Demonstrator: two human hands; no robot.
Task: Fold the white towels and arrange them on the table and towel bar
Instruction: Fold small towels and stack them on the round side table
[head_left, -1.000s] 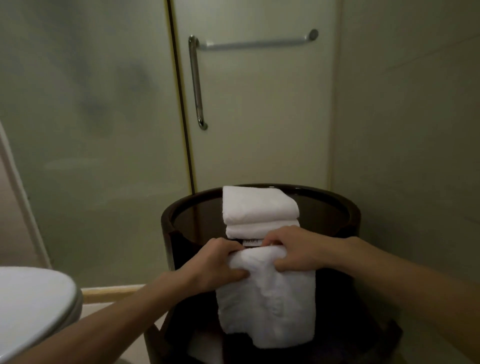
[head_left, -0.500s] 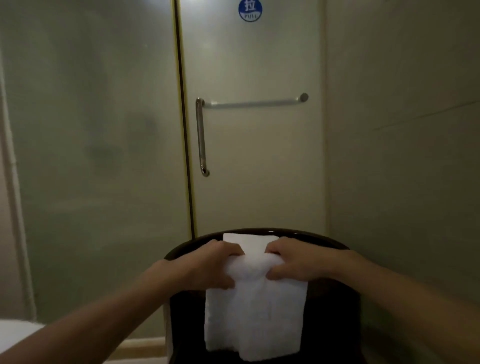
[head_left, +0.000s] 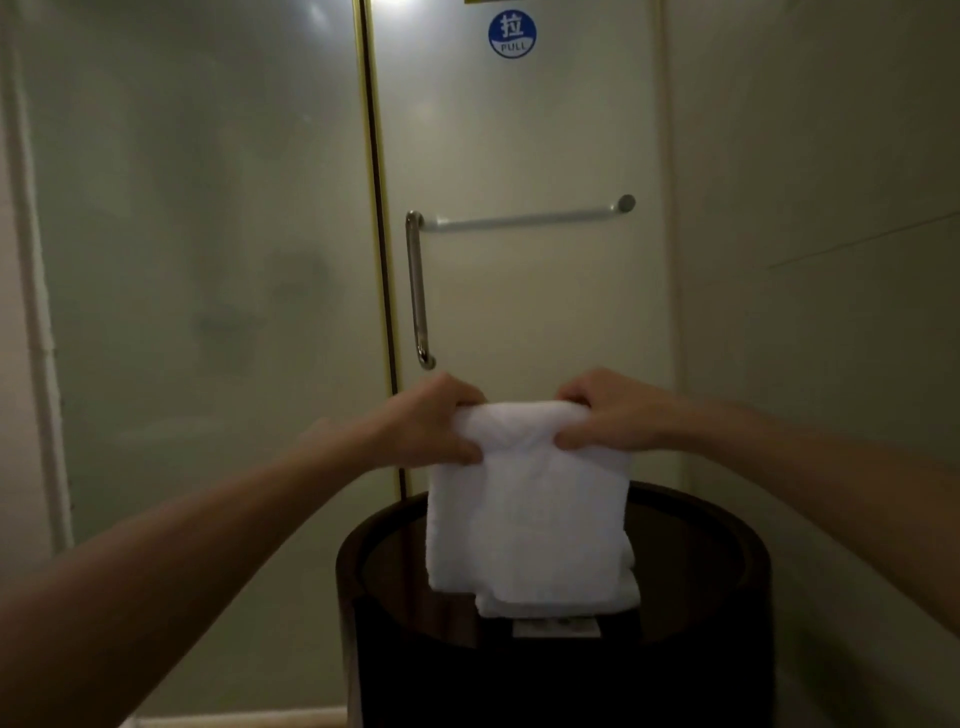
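A folded white towel (head_left: 527, 509) hangs in the air in front of me. My left hand (head_left: 431, 423) grips its top left corner and my right hand (head_left: 605, 415) grips its top right corner. It hangs above the round dark table (head_left: 727, 551). Behind its lower edge, a strip of another folded white towel (head_left: 561, 605) shows on the tabletop; the rest of the stack is hidden. The metal towel bar (head_left: 524, 218) runs horizontally across the frosted glass door, above and beyond my hands.
A vertical metal door handle (head_left: 417, 291) joins the bar's left end. A blue PULL sticker (head_left: 512, 34) sits high on the door. A frosted glass panel (head_left: 197, 260) stands to the left and a plain wall (head_left: 831, 260) to the right.
Both hands have lifted the towel up off the table's front edge toward the towel bar. My view has tilted upward, so the toilet at the lower left has dropped out of sight.
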